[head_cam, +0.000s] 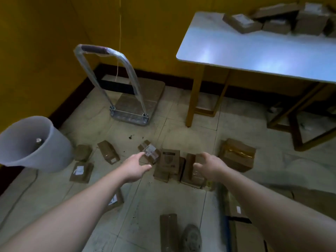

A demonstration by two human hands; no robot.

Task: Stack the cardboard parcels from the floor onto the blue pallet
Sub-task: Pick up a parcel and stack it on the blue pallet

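Observation:
Several brown cardboard parcels lie scattered on the tiled floor. My left hand [136, 165] reaches forward with fingers apart, its fingertips at a small taped parcel with a white label [150, 151]. My right hand [209, 165] hovers open, fingers curled, just over an upright flat parcel [193, 172]. Between them lies a printed flat parcel [169, 160]. A bigger box with shiny tape [236, 154] sits to the right. A blue edge at the lower right [227, 231] with boxes beside it may be the pallet; I cannot tell.
A platform trolley with a wrapped handle [134, 104] stands by the yellow wall. A grey bucket [34, 142] is at the left. A table [254, 51] with more parcels stands at the right. More parcels [80, 171] lie left, and a shoe [191, 239] shows below.

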